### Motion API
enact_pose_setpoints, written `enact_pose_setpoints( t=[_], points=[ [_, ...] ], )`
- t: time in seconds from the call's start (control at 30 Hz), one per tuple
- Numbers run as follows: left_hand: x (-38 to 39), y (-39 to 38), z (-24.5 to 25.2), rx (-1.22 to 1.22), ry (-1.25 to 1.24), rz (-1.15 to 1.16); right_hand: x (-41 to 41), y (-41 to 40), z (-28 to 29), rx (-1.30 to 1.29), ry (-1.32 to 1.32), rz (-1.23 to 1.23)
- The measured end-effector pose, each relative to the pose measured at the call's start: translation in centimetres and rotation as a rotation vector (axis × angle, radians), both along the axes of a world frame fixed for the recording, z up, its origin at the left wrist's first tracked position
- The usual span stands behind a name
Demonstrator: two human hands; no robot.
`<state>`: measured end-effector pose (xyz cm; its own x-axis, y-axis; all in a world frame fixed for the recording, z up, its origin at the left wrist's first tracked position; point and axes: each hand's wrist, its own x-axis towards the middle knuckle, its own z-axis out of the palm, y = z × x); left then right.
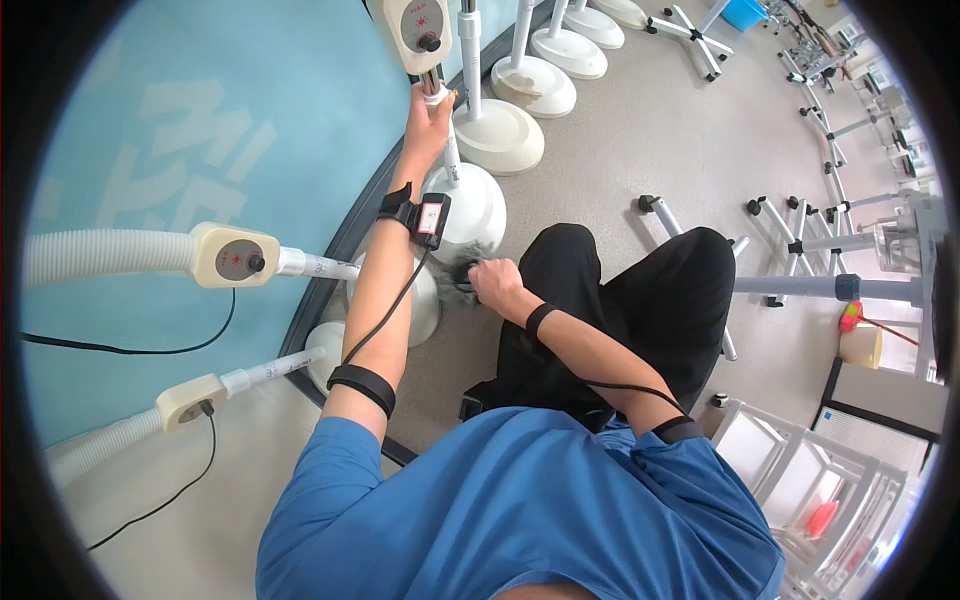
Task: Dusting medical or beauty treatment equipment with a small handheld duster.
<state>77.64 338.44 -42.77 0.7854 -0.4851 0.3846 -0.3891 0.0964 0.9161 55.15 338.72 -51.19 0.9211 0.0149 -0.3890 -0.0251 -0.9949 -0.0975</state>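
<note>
My left hand [429,124] grips the metal and white pole of a floor-standing device, just below its cream control head [418,34] with a black knob. Down the pole is a round white base [469,210] on the floor. My right hand [496,283] is closed on a grey fluffy duster [466,271], whose fibres lie against the near edge of that base and beside a second white base [426,304]. The fingers partly hide the duster's handle.
More round white bases [499,139] stand along the teal wall [172,135]. Two further cream control heads [236,255] with ribbed hoses are at the left. Wheeled white stands [694,37] and a white trolley [795,465] are on the right.
</note>
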Motion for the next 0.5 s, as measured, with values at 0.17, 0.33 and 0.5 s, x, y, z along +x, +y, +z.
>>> enact_pose_setpoints(
  t=[0.17, 0.33, 0.5],
  points=[
    [0.1, 0.0, -0.3, 0.022, 0.012, -0.034, 1.2, -1.1, 1.3, 0.095, -0.142, -0.25],
    [0.2, 0.0, -0.3, 0.027, 0.015, -0.01, 2.4, 0.6, 2.6, -0.001, -0.125, 0.038],
    [0.2, 0.0, -0.3, -0.019, 0.047, -0.027, 1.7, 0.8, 1.8, -0.101, 0.116, -0.234]
  ],
)
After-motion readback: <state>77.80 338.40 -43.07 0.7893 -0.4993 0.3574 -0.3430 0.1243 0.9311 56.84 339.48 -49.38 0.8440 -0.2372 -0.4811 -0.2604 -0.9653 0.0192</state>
